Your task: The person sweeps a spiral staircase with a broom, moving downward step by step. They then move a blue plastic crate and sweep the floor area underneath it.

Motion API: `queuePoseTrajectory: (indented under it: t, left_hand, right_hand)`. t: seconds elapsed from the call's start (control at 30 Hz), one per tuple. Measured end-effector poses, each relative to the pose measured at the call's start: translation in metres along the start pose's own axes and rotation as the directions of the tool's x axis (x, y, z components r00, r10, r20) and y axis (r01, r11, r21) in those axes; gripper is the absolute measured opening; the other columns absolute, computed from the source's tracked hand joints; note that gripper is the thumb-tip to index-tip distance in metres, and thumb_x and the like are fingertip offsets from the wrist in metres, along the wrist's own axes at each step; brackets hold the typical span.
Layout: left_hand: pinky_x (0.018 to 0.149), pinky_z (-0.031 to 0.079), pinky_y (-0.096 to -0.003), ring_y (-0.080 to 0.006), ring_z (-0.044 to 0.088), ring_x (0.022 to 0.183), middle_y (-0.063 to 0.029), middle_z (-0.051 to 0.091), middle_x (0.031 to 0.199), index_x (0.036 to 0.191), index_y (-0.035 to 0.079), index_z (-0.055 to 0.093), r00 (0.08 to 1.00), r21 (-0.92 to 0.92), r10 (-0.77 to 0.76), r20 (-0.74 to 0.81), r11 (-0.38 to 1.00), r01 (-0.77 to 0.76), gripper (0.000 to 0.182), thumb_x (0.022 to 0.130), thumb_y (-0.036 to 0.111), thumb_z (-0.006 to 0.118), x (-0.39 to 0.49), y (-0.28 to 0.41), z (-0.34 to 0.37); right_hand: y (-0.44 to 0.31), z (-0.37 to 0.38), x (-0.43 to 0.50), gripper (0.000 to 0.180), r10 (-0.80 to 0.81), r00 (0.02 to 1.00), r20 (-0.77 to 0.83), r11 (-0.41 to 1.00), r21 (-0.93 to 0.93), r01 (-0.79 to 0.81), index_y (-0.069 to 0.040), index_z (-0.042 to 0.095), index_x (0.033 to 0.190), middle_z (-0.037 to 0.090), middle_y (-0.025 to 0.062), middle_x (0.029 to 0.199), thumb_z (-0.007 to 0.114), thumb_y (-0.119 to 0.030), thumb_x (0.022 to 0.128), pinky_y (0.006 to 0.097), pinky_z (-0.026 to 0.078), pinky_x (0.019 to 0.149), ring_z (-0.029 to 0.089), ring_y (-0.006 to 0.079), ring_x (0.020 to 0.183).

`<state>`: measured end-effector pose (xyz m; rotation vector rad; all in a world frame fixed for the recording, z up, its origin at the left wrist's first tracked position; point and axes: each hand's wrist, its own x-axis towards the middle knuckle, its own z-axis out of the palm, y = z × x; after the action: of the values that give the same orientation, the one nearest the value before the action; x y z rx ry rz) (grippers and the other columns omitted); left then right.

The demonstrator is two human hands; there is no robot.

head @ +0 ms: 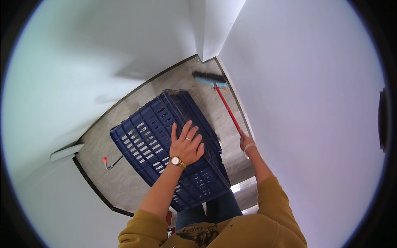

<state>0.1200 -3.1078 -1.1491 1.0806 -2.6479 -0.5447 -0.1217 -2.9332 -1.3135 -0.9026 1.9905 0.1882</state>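
Fingers spread, my left hand (186, 145) lies on the upper edge of a blue slotted plastic crate (142, 133); no wrap of the fingers around it shows. The crate is before my legs, its long side slanting across the view. A second blue layer shows along its right side, but whether it is another crate I cannot tell. To the right, my right hand (247, 144) is closed around the red handle of a broom (228, 108). Its light-blue head (211, 81) with dark bristles is on the floor by the right wall's foot.
Small crumbs of debris (224, 90) lie by the broom head. White walls (297, 77) with dark skirting (93, 183) close in both sides and meet at a corner column (211, 31). A bent metal rod with a red tip (105, 159) sticks out left of the crate.
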Motion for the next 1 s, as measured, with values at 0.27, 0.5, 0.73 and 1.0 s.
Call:
queuePoseTrajectory:
  t: [0.27,0.5,0.73,1.0]
  left_hand:
    - [0.099,0.021,-0.0554,-0.0256,0.040,0.116,-0.0034,0.054,0.102,0.074,0.011,0.060,1.000,-0.004,-0.006,-0.003,1.000,0.006,0.014,0.067,0.022,0.055,-0.004,-0.001,0.003]
    - [0.099,0.021,-0.0555,-0.0259,0.039,0.117,-0.0041,0.053,0.103,0.076,0.011,0.060,1.000,-0.001,0.028,-0.010,1.000,-0.028,0.015,0.068,0.023,0.054,0.005,0.003,0.003]
    - [0.099,0.020,-0.0555,-0.0262,0.039,0.117,-0.0045,0.052,0.104,0.077,0.010,0.060,1.000,0.015,0.005,0.001,1.000,-0.005,0.016,0.069,0.022,0.053,-0.005,-0.002,0.006]
    - [0.099,0.020,-0.0553,-0.0267,0.039,0.116,-0.0048,0.052,0.103,0.077,0.010,0.060,0.999,0.007,0.035,-0.005,0.999,-0.035,0.016,0.069,0.023,0.053,0.003,0.005,0.002]
  right_hand:
    - [-0.004,-0.043,-0.100,0.043,0.031,0.999,0.040,0.997,-0.072,-0.028,-0.028,0.034,0.129,0.059,0.0243,0.080,0.041,-0.019,0.087,0.0469,0.046,0.064,0.057,0.0406,0.073]
    - [0.043,0.022,-0.066,0.045,0.049,0.998,-0.037,0.999,0.024,-0.048,-0.030,0.029,0.130,0.059,0.0228,0.084,0.040,-0.021,0.087,0.0500,0.044,0.070,0.056,0.0425,0.079]
    - [0.053,0.014,-0.180,0.041,0.142,0.989,0.037,0.982,0.117,-0.146,-0.029,0.038,0.127,0.057,0.0258,0.083,0.041,-0.020,0.086,0.0479,0.045,0.067,0.056,0.0417,0.077]
    - [0.081,0.040,-0.124,0.045,0.106,0.990,-0.097,0.990,0.104,-0.096,-0.031,0.030,0.130,0.059,0.0242,0.080,0.041,-0.023,0.087,0.0493,0.045,0.070,0.056,0.0424,0.077]
